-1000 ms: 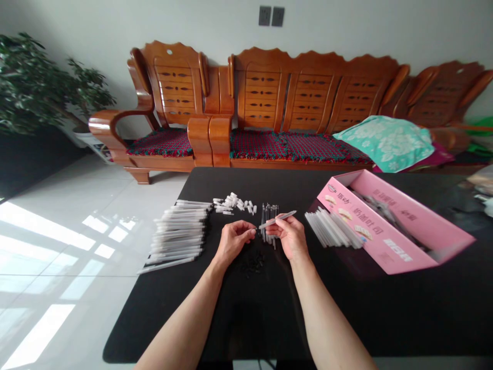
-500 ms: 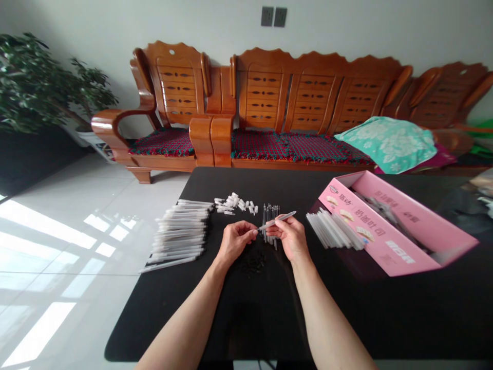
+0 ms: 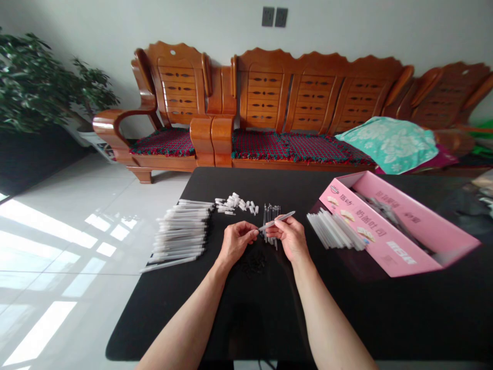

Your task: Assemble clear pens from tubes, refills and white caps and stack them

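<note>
Right hand: fingers closed around a pen, held slanted above the table.
Left hand: fingertips pinched shut on the pen's lower end.
Beyond the fingers: refills, caps.
Left of the fingers: pen pile.
Right of the fingers: clear tubes, pink box.

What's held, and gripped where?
Right hand pinches a pen barrel near its middle; left hand pinches its lower-left tip, possibly a small part there, too small to tell.
</note>
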A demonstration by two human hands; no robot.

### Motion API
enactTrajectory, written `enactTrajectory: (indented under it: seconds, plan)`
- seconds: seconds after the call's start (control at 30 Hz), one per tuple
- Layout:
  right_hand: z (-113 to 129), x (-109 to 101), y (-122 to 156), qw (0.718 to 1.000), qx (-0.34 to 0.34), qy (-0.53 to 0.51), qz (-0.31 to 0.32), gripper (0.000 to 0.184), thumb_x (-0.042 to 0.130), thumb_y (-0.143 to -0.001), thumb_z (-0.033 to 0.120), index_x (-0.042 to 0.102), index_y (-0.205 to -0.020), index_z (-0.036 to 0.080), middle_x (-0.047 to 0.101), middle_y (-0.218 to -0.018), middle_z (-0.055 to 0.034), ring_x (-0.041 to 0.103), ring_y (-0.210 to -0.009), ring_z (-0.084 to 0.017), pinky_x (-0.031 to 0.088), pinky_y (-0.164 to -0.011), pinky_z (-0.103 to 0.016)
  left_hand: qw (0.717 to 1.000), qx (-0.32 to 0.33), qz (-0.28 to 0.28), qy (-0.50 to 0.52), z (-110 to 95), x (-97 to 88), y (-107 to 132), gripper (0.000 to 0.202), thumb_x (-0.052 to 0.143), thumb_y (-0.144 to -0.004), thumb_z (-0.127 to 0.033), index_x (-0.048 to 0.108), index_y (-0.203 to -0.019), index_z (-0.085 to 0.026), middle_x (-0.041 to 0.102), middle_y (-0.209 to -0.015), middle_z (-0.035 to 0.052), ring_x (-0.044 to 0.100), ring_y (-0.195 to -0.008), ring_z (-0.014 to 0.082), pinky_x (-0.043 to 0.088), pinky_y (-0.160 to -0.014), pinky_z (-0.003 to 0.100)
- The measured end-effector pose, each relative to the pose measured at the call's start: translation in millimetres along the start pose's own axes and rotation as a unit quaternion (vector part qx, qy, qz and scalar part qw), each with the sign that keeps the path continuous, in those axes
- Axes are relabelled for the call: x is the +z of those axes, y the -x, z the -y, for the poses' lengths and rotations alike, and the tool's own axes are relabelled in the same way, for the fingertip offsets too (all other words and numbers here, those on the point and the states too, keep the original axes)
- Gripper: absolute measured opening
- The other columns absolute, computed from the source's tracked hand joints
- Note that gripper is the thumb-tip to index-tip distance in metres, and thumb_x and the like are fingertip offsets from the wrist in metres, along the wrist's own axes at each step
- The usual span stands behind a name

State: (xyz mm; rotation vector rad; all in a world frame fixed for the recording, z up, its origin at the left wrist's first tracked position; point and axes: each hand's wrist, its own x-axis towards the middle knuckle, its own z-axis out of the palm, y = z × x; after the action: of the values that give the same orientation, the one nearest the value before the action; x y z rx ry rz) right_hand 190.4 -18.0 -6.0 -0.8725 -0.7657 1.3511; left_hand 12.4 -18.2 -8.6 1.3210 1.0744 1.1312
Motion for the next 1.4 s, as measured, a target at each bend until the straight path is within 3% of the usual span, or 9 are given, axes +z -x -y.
enactTrajectory:
  seconds: [0.27, 0.43, 0.63, 0.83, 0.97, 1.07, 1.17, 1.27, 1.4]
  plan:
    - [2.0, 0.2, 0.1, 1.0, -0.006, -0.001, -0.007, 0.026, 0.082, -0.07, 0.027, 0.063, -0.085, 0.017, 0.077, -0.075, -0.0072, 0.074, -0.06, -0.021, 0.063, -0.055, -0.028, 0.999, -0.03, 0.028, -0.005, 0.0, 0.6, 1.2, 0.044, 0.06, -0.085, -0.054, 0.068, -0.076, -0.012, 0.065, -0.062, 0.0043, 0.054, -0.046, 0.0096, 0.039, -0.041, 0.018]
    - [0.6, 2.0, 0.6, 1.0, -0.004, 0.012, -0.004, 0.027, 0.082, -0.07, 0.028, 0.063, -0.085, 0.016, 0.076, -0.073, -0.0069, 0.074, -0.06, -0.021, 0.062, -0.055, -0.028, 0.999, -0.047, 0.027, 0.004, -1.9, 1.0, 2.0, 0.038, 0.067, -0.081, -0.049, 0.065, -0.073, -0.012, 0.061, -0.055, 0.0016, 0.05, -0.043, 0.0077, 0.037, -0.041, 0.017]
    - [-0.8, 2.3, 0.4, 1.0, 0.0, 0.007, -0.014, 0.028, 0.083, -0.07, 0.029, 0.062, -0.084, 0.015, 0.075, -0.068, -0.0062, 0.074, -0.058, -0.022, 0.062, -0.053, -0.028, 0.999, -0.024, -0.001, 0.04, -3.5, 2.5, 1.4, 0.033, 0.078, -0.071, -0.041, 0.066, -0.079, -0.012, 0.062, -0.059, 0.0005, 0.056, -0.051, 0.0096, 0.045, -0.048, 0.018]
    - [-0.6, 2.2, 0.3, 1.0, 0.001, 0.012, -0.012, 0.03, 0.083, -0.069, 0.031, 0.062, -0.083, 0.015, 0.075, -0.069, -0.0069, 0.073, -0.058, -0.021, 0.063, -0.054, -0.029, 0.999, -0.041, 0.016, 0.005, 2.4, 1.1, 1.6, 0.047, 0.057, -0.086, -0.057, 0.066, -0.075, -0.011, 0.063, -0.063, 0.0038, 0.051, -0.043, 0.008, 0.035, -0.036, 0.017]
    - [0.0, 3.3, 0.9, 1.0, 0.001, 0.015, -0.013, 0.031, 0.083, -0.069, 0.031, 0.062, -0.083, 0.015, 0.075, -0.068, -0.0056, 0.073, -0.058, -0.021, 0.062, -0.054, -0.029, 0.999, -0.042, 0.021, 0.002, -0.4, 1.2, 1.4, 0.038, 0.069, -0.078, -0.049, 0.063, -0.073, -0.012, 0.058, -0.053, -0.0001, 0.049, -0.041, 0.0072, 0.036, -0.038, 0.016]
    - [0.5, 3.4, 1.4, 1.0, 0.001, 0.012, -0.012, 0.031, 0.084, -0.068, 0.031, 0.062, -0.084, 0.015, 0.075, -0.068, -0.0058, 0.073, -0.058, -0.021, 0.062, -0.054, -0.029, 0.999, -0.023, -0.009, 0.03, -3.2, 1.5, 0.9, 0.036, 0.078, -0.07, -0.043, 0.065, -0.084, -0.012, 0.061, -0.059, -0.0007, 0.054, -0.048, 0.0088, 0.042, -0.043, 0.017]
    - [0.5, 3.0, 1.3, 1.0, 0.002, 0.009, -0.01, 0.031, 0.083, -0.069, 0.031, 0.062, -0.084, 0.016, 0.075, -0.069, -0.0058, 0.073, -0.058, -0.021, 0.063, -0.055, -0.029, 0.999, -0.026, -0.011, 0.023, -2.7, 0.9, 1.4, 0.04, 0.07, -0.078, -0.05, 0.067, -0.089, -0.012, 0.063, -0.063, 0.0013, 0.052, -0.044, 0.0081, 0.039, -0.039, 0.017]
    - [0.2, 2.8, 0.9, 1.0, 0.0, 0.011, -0.011, 0.031, 0.083, -0.069, 0.031, 0.062, -0.084, 0.015, 0.075, -0.069, -0.0059, 0.073, -0.058, -0.021, 0.063, -0.055, -0.029, 0.998, -0.05, 0.024, 0.001, -1.2, 0.2, 2.8, 0.046, 0.057, -0.086, -0.055, 0.067, -0.078, -0.011, 0.063, -0.06, 0.0032, 0.047, -0.038, 0.0061, 0.032, -0.034, 0.016]
    - [0.0, 2.6, 0.8, 1.0, -0.002, 0.016, -0.009, 0.029, 0.083, -0.07, 0.031, 0.062, -0.084, 0.015, 0.076, -0.071, -0.0065, 0.073, -0.058, -0.02, 0.062, -0.055, -0.029, 0.998, -0.048, 0.028, 0.006, -3.2, 0.9, 2.9, 0.037, 0.07, -0.078, -0.049, 0.064, -0.076, -0.012, 0.057, -0.051, -0.0017, 0.045, -0.037, 0.006, 0.034, -0.035, 0.015]
